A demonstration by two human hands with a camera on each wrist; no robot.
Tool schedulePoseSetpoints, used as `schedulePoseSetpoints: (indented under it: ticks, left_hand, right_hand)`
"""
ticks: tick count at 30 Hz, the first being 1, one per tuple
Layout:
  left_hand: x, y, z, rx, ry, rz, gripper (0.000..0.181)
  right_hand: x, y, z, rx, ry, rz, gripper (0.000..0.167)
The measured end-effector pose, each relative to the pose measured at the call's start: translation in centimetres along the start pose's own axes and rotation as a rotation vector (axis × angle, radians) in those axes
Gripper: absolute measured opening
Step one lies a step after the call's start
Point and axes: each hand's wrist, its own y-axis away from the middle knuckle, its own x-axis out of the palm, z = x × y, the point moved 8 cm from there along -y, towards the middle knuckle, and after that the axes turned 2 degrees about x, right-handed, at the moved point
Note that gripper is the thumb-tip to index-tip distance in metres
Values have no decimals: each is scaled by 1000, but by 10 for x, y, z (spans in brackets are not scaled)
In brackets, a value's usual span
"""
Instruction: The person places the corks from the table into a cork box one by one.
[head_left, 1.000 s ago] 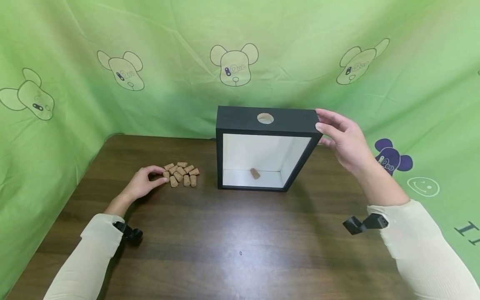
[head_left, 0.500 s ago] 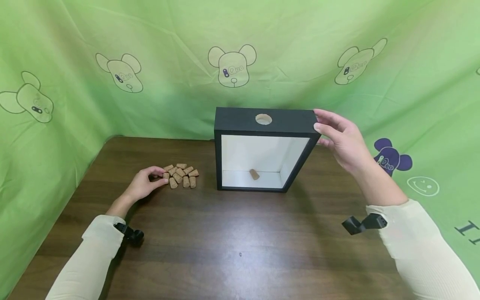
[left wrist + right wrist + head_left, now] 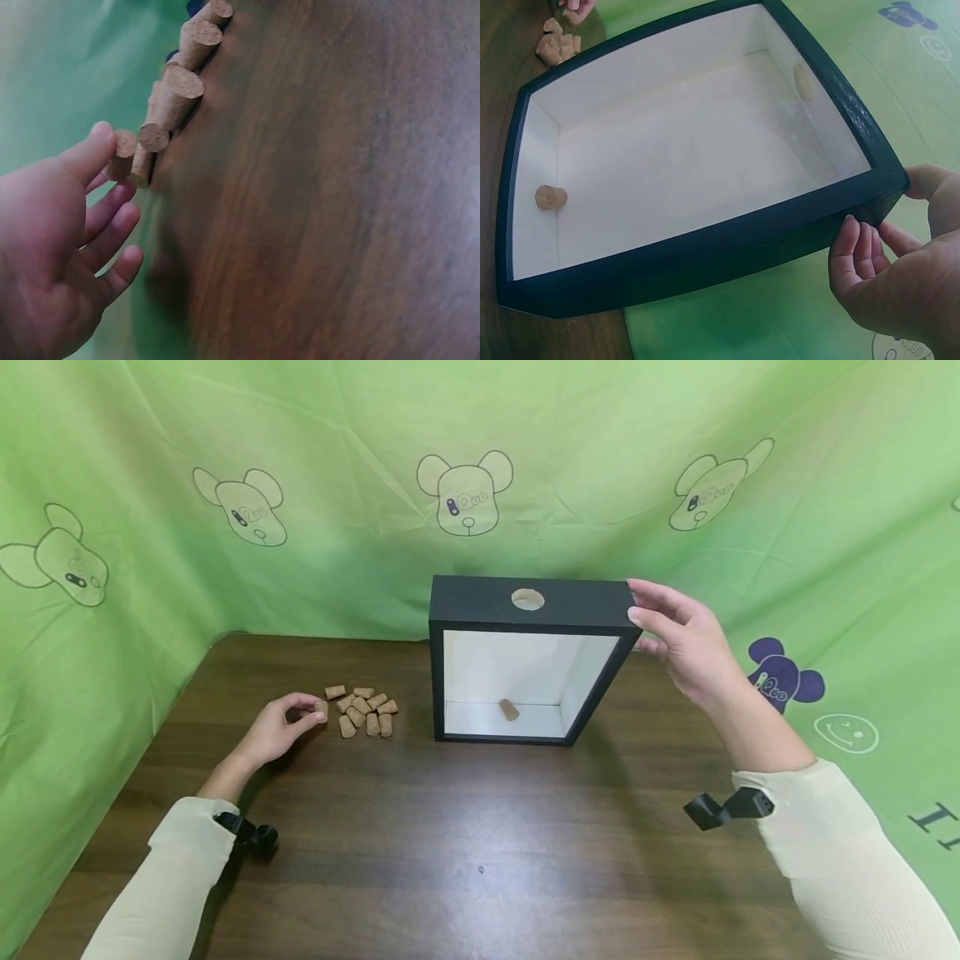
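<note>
A creased green cloth (image 3: pixel 592 485) fills the top and sides of the head view. Four outlined heads (image 3: pixel 468 497) cross it from the left edge to the upper right. At right are a purple head (image 3: pixel 785 673), a pale smiley (image 3: pixel 847 733) just below it and dark lettering (image 3: pixel 932 814) by the frame's edge. A shiny wood-grained table (image 3: pixel 420 827) spans the lower middle, a small mark (image 3: pixel 481 869) near the bottom centre.
</note>
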Motion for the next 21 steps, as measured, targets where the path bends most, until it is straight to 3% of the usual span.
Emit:
schedulePoseSetpoints:
  ticks: [16,21]
  left_hand:
    - [-20,-7,-20,52,78,-117,28]
    - [-27,-13,-34,58,115,-130,29]
  right_hand:
    - [0,0,0,1,-2,11,41]
    - [0,0,0,4,13,3,42]
